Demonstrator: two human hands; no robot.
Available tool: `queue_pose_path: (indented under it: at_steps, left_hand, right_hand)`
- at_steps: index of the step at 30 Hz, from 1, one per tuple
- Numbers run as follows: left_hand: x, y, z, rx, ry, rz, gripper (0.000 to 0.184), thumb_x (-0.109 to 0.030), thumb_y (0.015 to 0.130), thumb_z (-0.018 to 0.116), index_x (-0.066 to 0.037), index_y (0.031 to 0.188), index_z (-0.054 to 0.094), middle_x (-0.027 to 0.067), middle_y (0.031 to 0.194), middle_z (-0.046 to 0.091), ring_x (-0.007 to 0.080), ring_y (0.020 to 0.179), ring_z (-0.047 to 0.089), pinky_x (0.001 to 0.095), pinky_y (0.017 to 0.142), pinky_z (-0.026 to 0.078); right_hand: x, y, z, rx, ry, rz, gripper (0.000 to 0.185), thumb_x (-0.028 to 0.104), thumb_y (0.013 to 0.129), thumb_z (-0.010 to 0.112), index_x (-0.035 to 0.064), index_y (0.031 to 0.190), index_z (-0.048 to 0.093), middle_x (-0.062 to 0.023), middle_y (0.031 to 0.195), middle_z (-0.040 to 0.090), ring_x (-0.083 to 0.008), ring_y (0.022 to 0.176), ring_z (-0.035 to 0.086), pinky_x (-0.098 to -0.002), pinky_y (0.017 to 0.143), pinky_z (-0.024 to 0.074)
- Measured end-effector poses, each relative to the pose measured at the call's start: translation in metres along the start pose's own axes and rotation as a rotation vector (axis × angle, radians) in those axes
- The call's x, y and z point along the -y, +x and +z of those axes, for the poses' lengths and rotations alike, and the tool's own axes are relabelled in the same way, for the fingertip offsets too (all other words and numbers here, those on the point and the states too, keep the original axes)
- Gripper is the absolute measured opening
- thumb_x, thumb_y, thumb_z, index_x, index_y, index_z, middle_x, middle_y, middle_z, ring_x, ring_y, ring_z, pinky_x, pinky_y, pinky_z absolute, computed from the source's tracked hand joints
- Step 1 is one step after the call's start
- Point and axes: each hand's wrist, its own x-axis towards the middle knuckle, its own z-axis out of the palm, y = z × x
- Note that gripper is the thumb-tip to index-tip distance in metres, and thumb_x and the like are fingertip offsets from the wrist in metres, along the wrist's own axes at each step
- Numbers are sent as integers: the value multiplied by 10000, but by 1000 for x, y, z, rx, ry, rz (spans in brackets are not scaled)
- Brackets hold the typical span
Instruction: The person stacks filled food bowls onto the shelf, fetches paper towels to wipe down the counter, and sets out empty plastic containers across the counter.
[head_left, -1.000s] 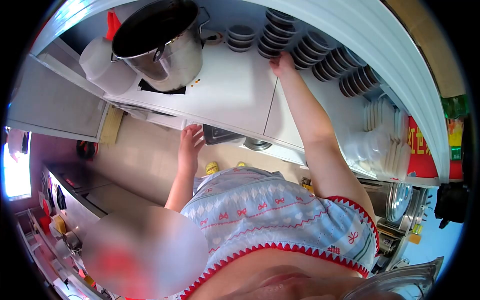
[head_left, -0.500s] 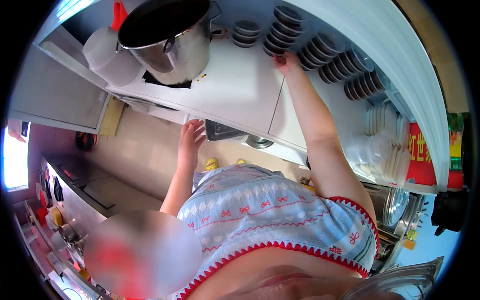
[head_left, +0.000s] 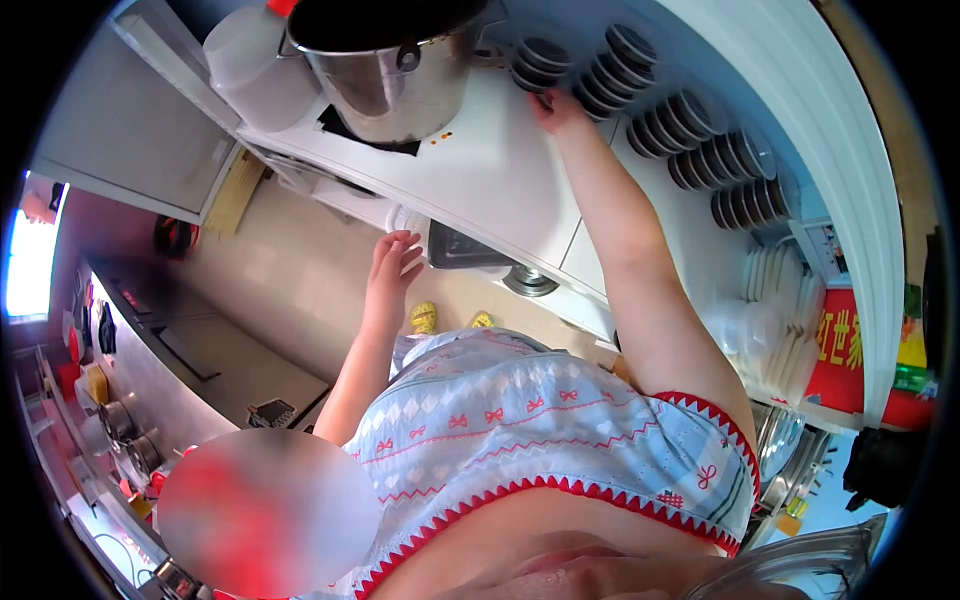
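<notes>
Right hand (head_left: 558, 112) was at near end of short stack of lidded plastic tubs (head_left: 541, 62), on white counter (head_left: 520, 175) between steel stockpot (head_left: 395, 90) and taller tub stacks (head_left: 618, 75); fingertips partly hidden, couldn't tell if gripping. Left hand (head_left: 393, 262) hung empty, fingers loosely bent, near counter edge. Tubs looked light, thin-walled, likely slippery; best hold probably around sides, kept level. Dark contents unclear; stockpot top cut off; blurred oval (head_left: 268, 513) hid lower left.

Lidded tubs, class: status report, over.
Right grip at leftmost tub stack, hold unclear. Left grip open, apart from tubs. Steel stockpot left, apparently not blocking.
</notes>
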Motion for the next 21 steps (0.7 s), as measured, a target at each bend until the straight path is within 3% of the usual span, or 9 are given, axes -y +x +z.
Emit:
queue_pose_path:
  at_steps: [3, 7, 13, 17, 19, 20, 21]
  left_hand:
    - [1, -8, -12, -41, -11, -8, 284, -279, 990, 372, -118, 1206, 463, 54, 1222, 542, 165, 1090, 511, 345, 937, 414]
    - [3, -14, -25, -56, -19, 0, 290, -280, 988, 374, -120, 1214, 460, 56, 1232, 539, 171, 1099, 509, 348, 943, 411]
    - [5, -17, -43, -81, -35, -11, 293, -286, 983, 390, -119, 1212, 464, 64, 1235, 544, 179, 1108, 509, 351, 946, 411]
    - [1, -25, -58, -75, -44, 23, 299, -303, 972, 427, -118, 1201, 479, 67, 1231, 549, 187, 1107, 512, 355, 956, 408]
    - [5, -26, -68, -111, -21, 28, 307, -309, 966, 445, -117, 1201, 488, 58, 1211, 557, 184, 1097, 516, 352, 961, 404]
    - [7, -28, -74, -120, 1, 27, 310, -313, 962, 465, -116, 1198, 498, 44, 1180, 566, 176, 1081, 521, 347, 953, 408]
    - [7, -30, -75, -156, 10, 24, 299, -313, 957, 485, -121, 1186, 512, 32, 1147, 575, 163, 1060, 529, 345, 936, 417]
  right_hand:
    - [2, 26, -8, 91, -89, 76, 75, 1, 909, 490, -49, 955, 523, -159, 950, 574, -306, 902, 598, -429, 833, 575]
    - [3, 38, -17, 97, -109, 19, 114, 59, 926, 498, -41, 964, 538, -170, 953, 596, -294, 903, 608, -421, 827, 576]
    - [1, -15, -32, 14, -232, -48, 119, 77, 922, 525, -30, 965, 554, -174, 927, 604, -287, 878, 618, -418, 829, 573]
    - [7, -24, -84, 257, -127, 19, 166, 71, 933, 486, -30, 1031, 575, -170, 994, 613, -267, 911, 612, -378, 879, 540]
    - [13, -7, -124, 383, -218, 69, 241, -2, 890, 464, -99, 1094, 547, -197, 1132, 592, -288, 1067, 576, -382, 942, 507]
    - [15, -29, -122, 304, -144, 167, 243, -30, 871, 457, -106, 1081, 553, -191, 1110, 605, -278, 1042, 590, -368, 946, 508]
    - [19, -16, -141, 392, -148, 220, 238, -5, 885, 470, -97, 1084, 561, -186, 1111, 610, -270, 1031, 597, -345, 943, 509]
